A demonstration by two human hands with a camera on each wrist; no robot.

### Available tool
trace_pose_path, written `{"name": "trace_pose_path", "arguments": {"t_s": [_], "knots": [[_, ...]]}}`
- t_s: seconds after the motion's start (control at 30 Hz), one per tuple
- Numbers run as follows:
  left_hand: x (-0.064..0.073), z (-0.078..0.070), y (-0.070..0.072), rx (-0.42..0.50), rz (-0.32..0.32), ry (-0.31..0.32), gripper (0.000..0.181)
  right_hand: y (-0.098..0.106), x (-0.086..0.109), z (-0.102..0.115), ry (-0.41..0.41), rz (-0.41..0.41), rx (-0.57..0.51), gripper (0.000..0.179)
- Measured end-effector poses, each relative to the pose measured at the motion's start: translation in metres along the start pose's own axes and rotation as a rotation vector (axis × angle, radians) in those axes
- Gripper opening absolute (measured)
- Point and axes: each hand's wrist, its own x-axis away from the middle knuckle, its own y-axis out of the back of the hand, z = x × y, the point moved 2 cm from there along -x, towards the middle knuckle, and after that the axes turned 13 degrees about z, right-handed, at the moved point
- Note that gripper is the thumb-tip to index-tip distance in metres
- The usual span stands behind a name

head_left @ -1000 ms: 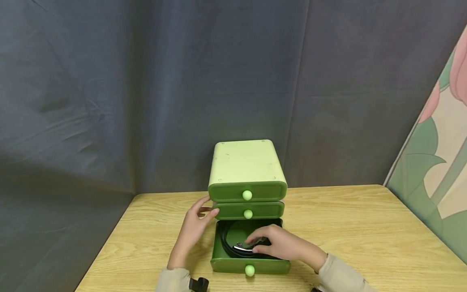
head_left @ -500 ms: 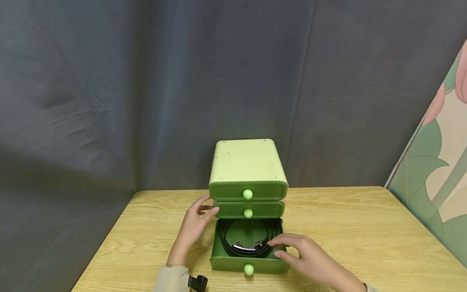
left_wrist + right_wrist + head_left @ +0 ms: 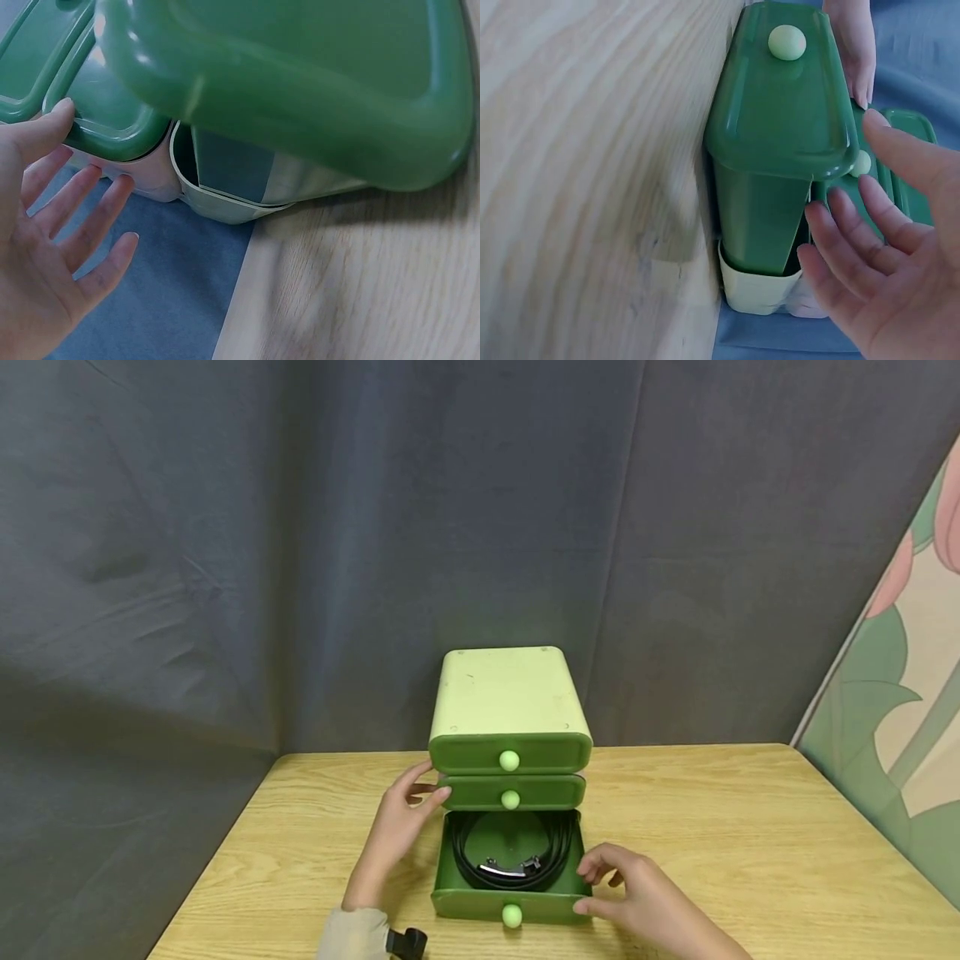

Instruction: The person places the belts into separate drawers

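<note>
A small cabinet with a pale yellow-green top and green drawers stands on the table. Its bottom drawer is pulled out, and a coiled black belt with a silver buckle lies inside. The middle drawer and top drawer are closed. My left hand rests at the cabinet's left side, thumb touching the middle drawer's front edge, fingers spread beside it. At the bottom drawer's right front corner is my right hand, fingers loosely bent, holding nothing; the right wrist view shows its fingers beside the drawer wall.
The wooden table extends to both sides of the cabinet. A dark grey-blue curtain hangs behind it. On the right is a panel with painted pink flowers and green leaves.
My right hand has come off the belt, leaving it in the drawer, and moved right to the drawer's front corner. My left hand stays at the cabinet's side.
</note>
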Motion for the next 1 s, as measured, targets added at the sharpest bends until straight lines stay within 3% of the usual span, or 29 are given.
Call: {"name": "trace_pose_path", "arguments": {"t_s": [0.37,0.63,0.8,1.0], "knots": [[0.000,0.001,0.001,0.000,-0.003,0.000,0.054,-0.008,0.000,-0.004,-0.127,0.048,-0.126,0.045],[0.002,0.002,0.001,0.004,0.000,0.003,0.055,-0.012,-0.004,-0.008,-0.219,0.050,-0.138,0.047],[0.002,0.001,0.001,0.005,-0.002,0.001,0.055,-0.011,-0.004,-0.012,-0.254,0.003,-0.118,0.044],[0.002,-0.001,0.002,0.009,-0.004,0.015,0.054,-0.007,-0.006,-0.013,-0.228,-0.063,-0.074,0.040]]}}
